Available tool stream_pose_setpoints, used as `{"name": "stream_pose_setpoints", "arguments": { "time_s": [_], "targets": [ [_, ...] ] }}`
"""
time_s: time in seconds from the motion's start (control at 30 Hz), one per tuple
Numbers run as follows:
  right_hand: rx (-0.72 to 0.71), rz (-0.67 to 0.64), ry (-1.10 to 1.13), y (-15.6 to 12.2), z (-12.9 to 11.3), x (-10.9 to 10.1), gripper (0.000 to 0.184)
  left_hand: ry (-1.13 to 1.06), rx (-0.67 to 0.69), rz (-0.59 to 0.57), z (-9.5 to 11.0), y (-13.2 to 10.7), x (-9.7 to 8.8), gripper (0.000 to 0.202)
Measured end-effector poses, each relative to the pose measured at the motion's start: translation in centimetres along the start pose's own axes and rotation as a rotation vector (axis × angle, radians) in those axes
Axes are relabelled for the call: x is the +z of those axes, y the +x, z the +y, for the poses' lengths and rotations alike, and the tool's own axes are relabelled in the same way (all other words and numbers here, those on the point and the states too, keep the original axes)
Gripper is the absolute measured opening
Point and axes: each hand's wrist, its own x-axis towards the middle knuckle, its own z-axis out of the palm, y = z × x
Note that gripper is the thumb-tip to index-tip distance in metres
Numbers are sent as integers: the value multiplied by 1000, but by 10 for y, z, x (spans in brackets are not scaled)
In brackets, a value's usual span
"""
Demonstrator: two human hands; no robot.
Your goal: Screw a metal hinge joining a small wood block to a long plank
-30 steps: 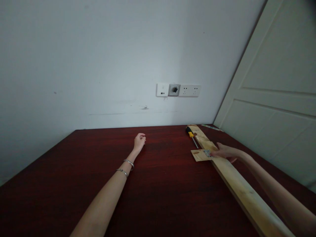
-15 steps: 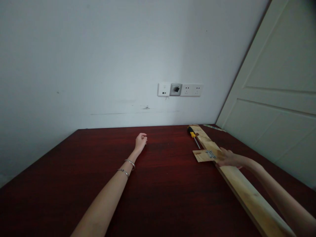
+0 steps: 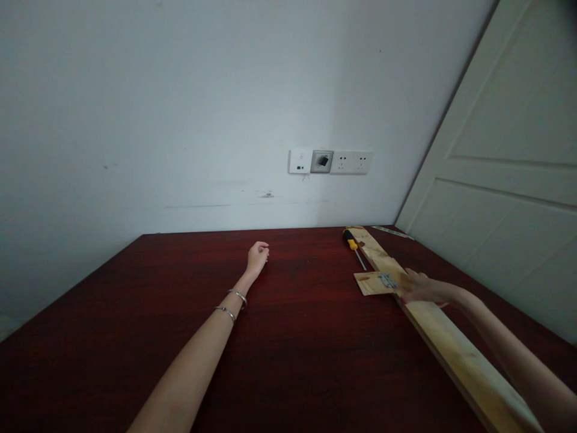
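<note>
Head view: left hand (image 3: 258,258) lies on the dark red wooden table (image 3: 135,361), loosely curled in a narrow grip, holding nothing. Right hand (image 3: 421,287) sits over a small wood piece (image 3: 370,284) with a metal hinge (image 3: 387,280), lying across a pine plank (image 3: 455,343); cannot tell if it's gripping. Yellow-black screwdriver (image 3: 350,239) lies just beside the plank's far end.
</note>
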Motion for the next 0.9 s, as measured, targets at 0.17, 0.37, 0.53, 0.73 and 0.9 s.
{"name": "stream_pose_setpoints", "arguments": {
  "time_s": [0.17, 0.37, 0.53, 0.73, 0.9],
  "targets": [
    [-35, -128, 11, 10, 10, -8, 112, -4, -16, 2, 3, -1, 0, 15],
    [-294, 44, -20, 16, -39, -38, 100, -14, -26, 0, 3, -1, 1, 17],
    [-581, 137, -31, 16, -127, -21, 61, -16, -26, -9, 2, 1, 1, 16],
    [-818, 138, 1, 15, -223, 40, 62, 21, -21, -8, 3, 2, -5, 16],
    [-734, 254, 18, 25, -252, 54, 44, 81, -8, 9, 2, -5, -14, 18]
  ]
}}
